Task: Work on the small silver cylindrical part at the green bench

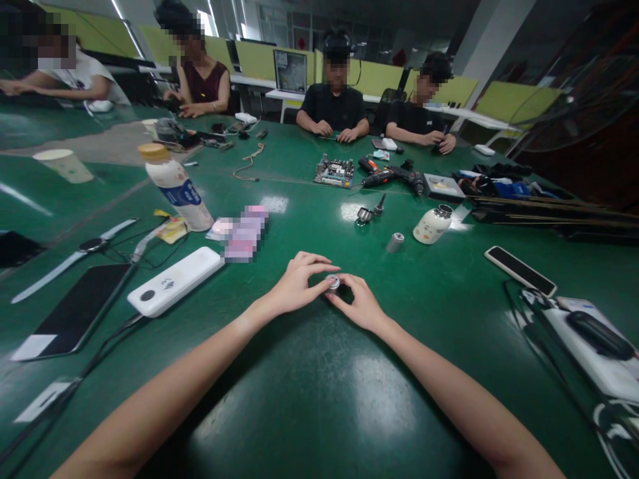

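Observation:
A small silver metal cylinder [333, 285], its round end facing up, is between my two hands above the green table. My left hand [302, 283] pinches it from the left with thumb and fingers. From the right, my right hand [360, 303] grips its side with thumb and fingertips. A similar silver cylinder [395, 242] stands a little way beyond, beside a short cream bottle [432, 224] that is tilted in view with its metal mouth uncovered. Farther back lie a shiny metal piece with a ring [364, 216] and a dark stopper-like part [380, 204].
On the left are a white power bank [174, 283], a tablet-like dark device [82, 309], a watch [92, 245] and a drink bottle [177, 189]. A phone [520, 271] and cables lie right. Beyond are a circuit board [334, 171] and power drill [394, 176]. Several people sit opposite.

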Demonstrator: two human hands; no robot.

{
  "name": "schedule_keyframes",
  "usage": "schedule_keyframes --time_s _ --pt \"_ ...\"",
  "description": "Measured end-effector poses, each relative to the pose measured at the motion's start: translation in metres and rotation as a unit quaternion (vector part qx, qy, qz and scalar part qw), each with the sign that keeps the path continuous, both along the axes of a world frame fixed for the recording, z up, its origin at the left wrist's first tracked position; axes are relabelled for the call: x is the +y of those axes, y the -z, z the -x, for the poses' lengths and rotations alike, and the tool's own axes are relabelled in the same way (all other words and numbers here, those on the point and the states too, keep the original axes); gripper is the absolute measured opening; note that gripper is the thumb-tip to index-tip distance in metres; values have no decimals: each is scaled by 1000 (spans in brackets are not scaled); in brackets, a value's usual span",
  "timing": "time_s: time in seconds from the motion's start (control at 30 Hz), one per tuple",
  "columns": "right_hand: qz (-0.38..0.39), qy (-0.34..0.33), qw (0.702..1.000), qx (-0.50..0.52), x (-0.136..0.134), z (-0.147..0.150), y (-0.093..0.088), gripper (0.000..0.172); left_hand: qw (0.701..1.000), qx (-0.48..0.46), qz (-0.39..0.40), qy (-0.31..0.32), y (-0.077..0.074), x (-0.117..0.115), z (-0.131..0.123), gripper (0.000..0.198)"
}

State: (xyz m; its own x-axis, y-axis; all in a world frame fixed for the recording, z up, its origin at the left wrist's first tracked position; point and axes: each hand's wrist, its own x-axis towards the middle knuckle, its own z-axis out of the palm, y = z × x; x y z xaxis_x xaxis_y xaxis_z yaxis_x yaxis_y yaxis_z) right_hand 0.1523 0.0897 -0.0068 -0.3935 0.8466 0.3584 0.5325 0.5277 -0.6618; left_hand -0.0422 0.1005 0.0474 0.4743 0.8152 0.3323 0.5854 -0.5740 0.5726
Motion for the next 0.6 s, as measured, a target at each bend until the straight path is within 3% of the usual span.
schedule_keyframes --time_s 0.23,0.4,0.47,0.6 --pt "-1 0 1000 -3 -1 0 1 32 997 -14 -42 -69 0 -2 -4 13" --pt "7 2 1000 -11 -1 -1 0 33 991 -12 -53 -121 -9 17 22 18" --pt "10 0 1000 -13 -1 -1 -1 32 992 34 -39 -116 -1 28 37 15" --pt "13 4 1000 -11 -1 -1 -1 32 987 109 28 -115 30 41 53 13"
